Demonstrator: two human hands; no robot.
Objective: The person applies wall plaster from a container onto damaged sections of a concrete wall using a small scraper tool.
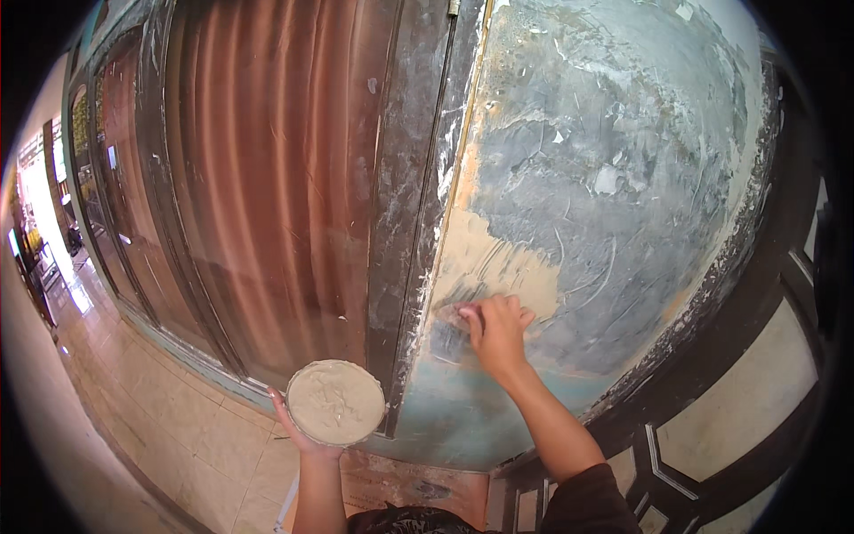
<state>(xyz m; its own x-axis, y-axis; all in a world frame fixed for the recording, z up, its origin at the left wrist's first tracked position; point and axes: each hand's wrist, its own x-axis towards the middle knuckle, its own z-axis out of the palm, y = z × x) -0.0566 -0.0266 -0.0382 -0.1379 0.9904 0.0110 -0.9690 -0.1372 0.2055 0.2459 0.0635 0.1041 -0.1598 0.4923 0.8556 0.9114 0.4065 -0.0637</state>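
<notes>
My left hand (310, 440) supports a round tub (384, 402) from below and the side, its thumb along the rim. Smooth beige putty (334, 400) fills the tub nearly to the top. Against the wall, my right hand (502, 334) is closed on a flat scraper (455, 314), whose blurred blade meets the surface beside the door frame. Around and above this hand lies a fresh beige putty patch (511, 267) with streaks in it. The wall (623, 231) is mottled grey and pale blue, with rough white smears higher up.
A dark wooden frame (400, 222) with glass and a reddish-brown curtain (267, 178) stands left of the wall. Dark panelled woodwork (738, 427) borders the right. Below are floor tiles (178, 409) and a brownish sheet (418, 489) at the wall's foot.
</notes>
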